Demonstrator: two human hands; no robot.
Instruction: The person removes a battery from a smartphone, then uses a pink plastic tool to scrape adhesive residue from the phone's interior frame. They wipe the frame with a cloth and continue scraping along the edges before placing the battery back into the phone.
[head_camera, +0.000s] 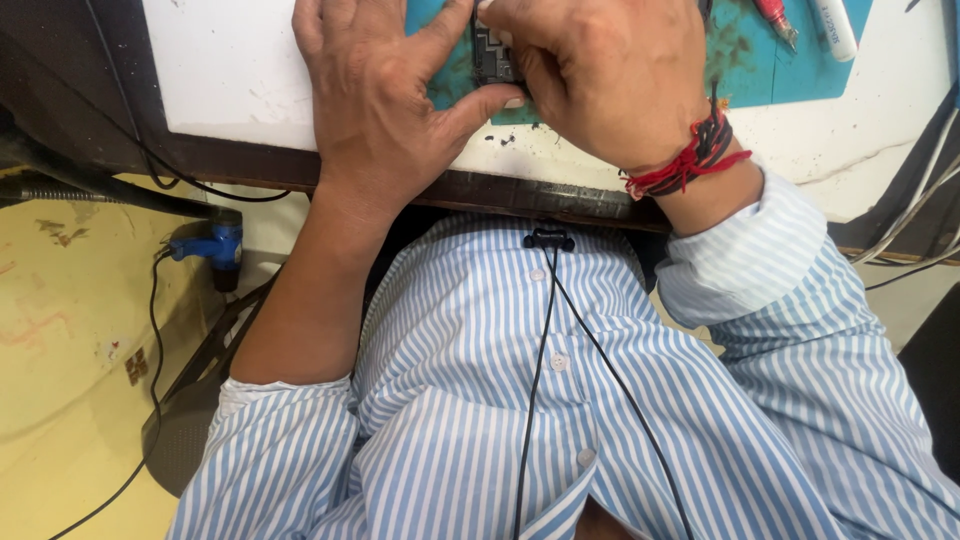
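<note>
My left hand (385, 85) and my right hand (610, 75) meet over a small dark device with exposed electronics (492, 55). It lies on a teal work mat (760, 70) on a white bench top (220, 70). The thumb and fingers of both hands pinch the device's sides. Most of the device is hidden under my hands. A red and black thread band (685, 165) circles my right wrist. I wear a blue and white striped shirt (520, 400).
A red-handled tool (778, 18) and a white tube (832, 25) lie at the mat's far right. A blue tool (215, 245) with a black cable hangs under the bench on the left. White and black cables (925, 200) run down the right side. A black clip-on cable (548, 240) sits on my shirt.
</note>
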